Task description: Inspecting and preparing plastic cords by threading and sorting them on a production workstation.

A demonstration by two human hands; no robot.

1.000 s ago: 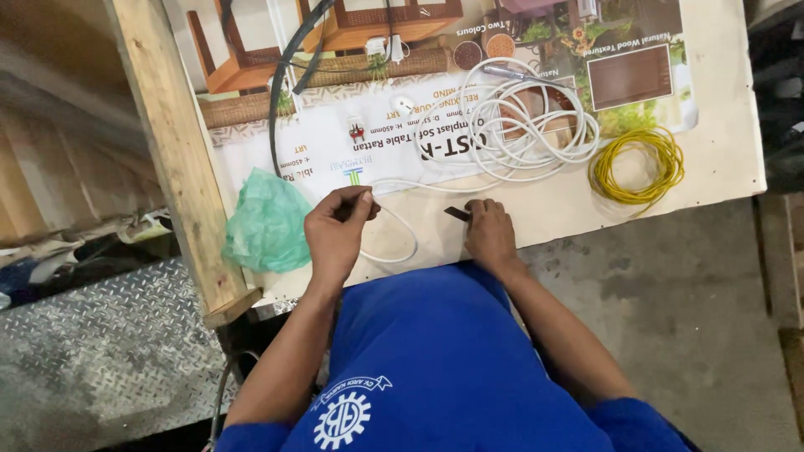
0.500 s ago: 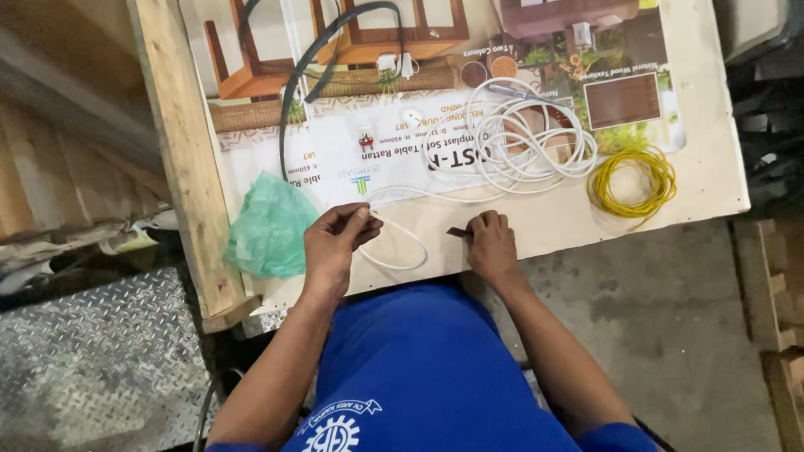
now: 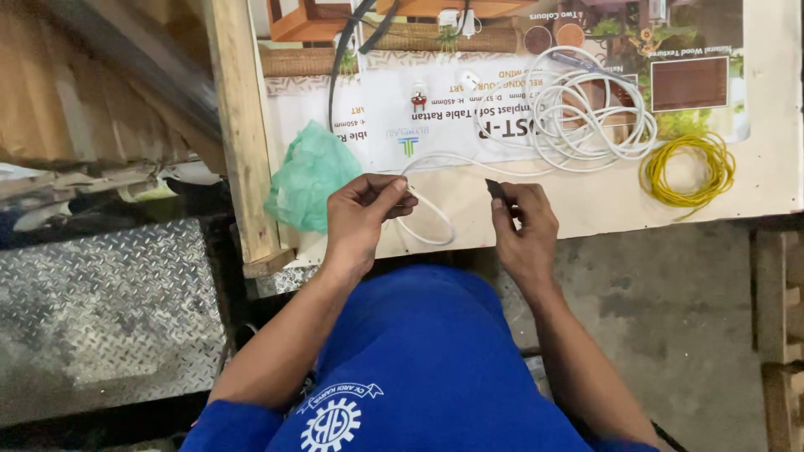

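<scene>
Your left hand (image 3: 362,213) is curled narrow, thumb and fingertips pinched on a white cable (image 3: 431,219) that loops out from under your fingers, sags toward the near edge of the table (image 3: 603,201) and runs back up to the big coil of white cable (image 3: 590,113) lying farther along the tabletop. Your right hand (image 3: 523,230) sits just beside that loop, apart from your left hand, with its fingers closed around a small dark tool (image 3: 496,191) whose tip sticks up past your thumb; it looks like a blade or a slim cutter, but the view is too small to tell which. The tool's tip points away from you, near the stretch of white cable that lies flat on the table, and you cannot see whether it touches it. A printed poster (image 3: 469,109) covers the table under the coil. To the right of the white coil, well apart from both your hands, lies a smaller coil of yellow wire (image 3: 688,167). At your left, a crumpled green plastic bag (image 3: 306,176) rests against the table's wooden frame post (image 3: 239,125), close to your left wrist. A black cable (image 3: 339,71) curves over the poster above the bag. Below the table edge your blue shirt (image 3: 419,368) fills the foreground, with a patterned metal plate (image 3: 100,310) on the floor at your left.
</scene>
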